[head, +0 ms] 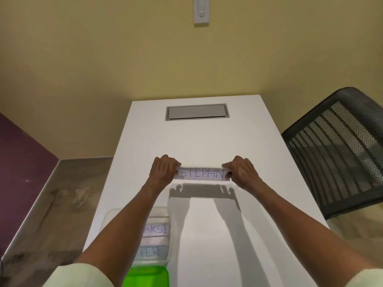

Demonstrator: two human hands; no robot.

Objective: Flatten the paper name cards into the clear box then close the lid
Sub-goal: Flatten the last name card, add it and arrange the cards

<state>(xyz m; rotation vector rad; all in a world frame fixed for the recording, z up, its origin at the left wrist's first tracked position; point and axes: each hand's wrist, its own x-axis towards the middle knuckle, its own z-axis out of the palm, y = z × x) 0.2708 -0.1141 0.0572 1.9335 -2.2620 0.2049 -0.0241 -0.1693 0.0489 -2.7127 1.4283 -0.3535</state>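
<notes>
The name card (201, 173) reading "STEPHN" is held above the middle of the white table (207, 137). The left hand (164, 169) and right hand (241, 170) pinch its two ends. The clear box (158, 237) with other cards lies near the left forearm, beside a green lid (146, 276).

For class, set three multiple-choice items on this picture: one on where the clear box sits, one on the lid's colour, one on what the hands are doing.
1. The clear box lies:
A. under the left forearm
B. on the chair
C. by the grey hatch

2. The lid is:
A. red
B. green
C. black

3. The name card is:
A. lying in the box
B. torn in half
C. held at both ends

Answers: A, the forearm crosses over it; B, bright green at the bottom edge; C, left hand and right hand grip its ends above the table.
</notes>
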